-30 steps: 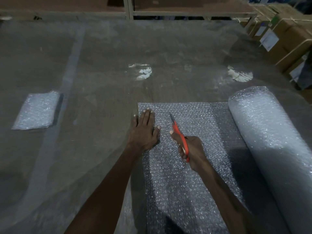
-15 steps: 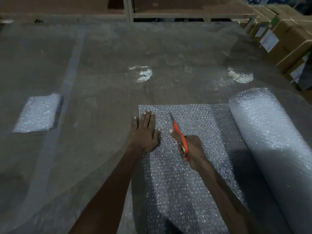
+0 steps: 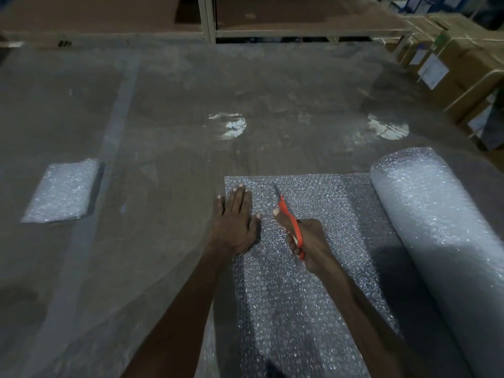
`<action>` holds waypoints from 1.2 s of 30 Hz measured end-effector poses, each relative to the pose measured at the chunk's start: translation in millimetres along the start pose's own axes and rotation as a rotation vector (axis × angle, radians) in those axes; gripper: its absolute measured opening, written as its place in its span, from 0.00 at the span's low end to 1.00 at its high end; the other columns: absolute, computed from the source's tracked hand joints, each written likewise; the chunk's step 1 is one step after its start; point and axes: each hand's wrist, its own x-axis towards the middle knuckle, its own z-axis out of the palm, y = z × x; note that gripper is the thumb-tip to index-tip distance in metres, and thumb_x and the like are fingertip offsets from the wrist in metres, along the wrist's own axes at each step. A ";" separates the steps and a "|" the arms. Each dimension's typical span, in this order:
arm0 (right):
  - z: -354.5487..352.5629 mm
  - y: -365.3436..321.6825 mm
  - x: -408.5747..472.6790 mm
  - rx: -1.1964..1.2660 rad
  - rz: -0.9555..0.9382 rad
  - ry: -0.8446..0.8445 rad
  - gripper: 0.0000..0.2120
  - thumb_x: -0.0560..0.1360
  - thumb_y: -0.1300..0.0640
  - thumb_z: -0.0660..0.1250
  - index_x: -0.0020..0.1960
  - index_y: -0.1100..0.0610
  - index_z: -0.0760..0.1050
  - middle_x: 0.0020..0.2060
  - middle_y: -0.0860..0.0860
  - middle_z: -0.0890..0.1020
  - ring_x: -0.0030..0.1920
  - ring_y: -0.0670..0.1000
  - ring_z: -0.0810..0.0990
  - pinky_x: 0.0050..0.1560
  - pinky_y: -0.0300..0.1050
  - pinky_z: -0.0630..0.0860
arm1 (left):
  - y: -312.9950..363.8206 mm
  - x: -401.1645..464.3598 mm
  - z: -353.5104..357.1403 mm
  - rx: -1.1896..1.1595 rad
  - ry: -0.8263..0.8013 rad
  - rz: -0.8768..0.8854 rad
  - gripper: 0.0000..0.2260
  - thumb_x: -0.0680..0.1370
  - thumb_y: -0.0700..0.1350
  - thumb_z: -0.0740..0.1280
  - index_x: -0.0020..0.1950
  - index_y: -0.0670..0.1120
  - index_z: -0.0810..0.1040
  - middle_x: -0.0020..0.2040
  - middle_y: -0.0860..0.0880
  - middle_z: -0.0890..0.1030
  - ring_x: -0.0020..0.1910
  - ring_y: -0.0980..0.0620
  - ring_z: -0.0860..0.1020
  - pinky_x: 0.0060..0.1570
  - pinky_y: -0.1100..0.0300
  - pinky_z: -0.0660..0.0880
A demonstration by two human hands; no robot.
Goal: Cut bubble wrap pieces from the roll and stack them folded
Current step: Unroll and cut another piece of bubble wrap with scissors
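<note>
Cutting the unrolled sheet (image 3: 321, 214)
Right hand (image 3: 309, 241) grips orange scissors (image 3: 290, 222); left hand (image 3: 236, 222) lies flat beside them. Risk: sheet bunches, cut wanders toward left fingers (image 3: 240, 190).

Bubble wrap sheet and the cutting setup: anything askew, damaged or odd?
Nothing stands out. The unrolled sheet lies flat beside the roll; the left hand presses it down while the right hand grips orange scissors pointing along it. One folded piece sits apart, far left.

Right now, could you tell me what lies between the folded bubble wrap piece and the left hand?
In the head view, only bare table surface separates the folded bubble wrap piece from the left hand.
</note>
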 end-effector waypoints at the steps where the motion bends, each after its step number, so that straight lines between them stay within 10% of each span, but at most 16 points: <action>1: 0.1 -1.0 1.0 0.000 -0.001 0.004 0.20 0.71 0.46 0.79 0.36 0.62 0.79 0.25 0.53 0.77 0.20 0.47 0.69 0.21 0.37 0.65 | 0.5 0.1 -0.1 0.003 -0.005 -0.003 0.32 0.82 0.59 0.41 0.82 0.44 0.46 0.82 0.44 0.45 0.81 0.46 0.44 0.77 0.41 0.40; 36: 8.4 -18.7 26.6 -0.014 0.001 -0.017 0.20 0.70 0.45 0.79 0.34 0.61 0.79 0.24 0.52 0.77 0.20 0.48 0.69 0.21 0.38 0.65 | 2.4 1.4 -0.8 -0.003 -0.027 -0.023 0.30 0.85 0.59 0.44 0.82 0.44 0.44 0.82 0.46 0.42 0.81 0.48 0.41 0.77 0.42 0.36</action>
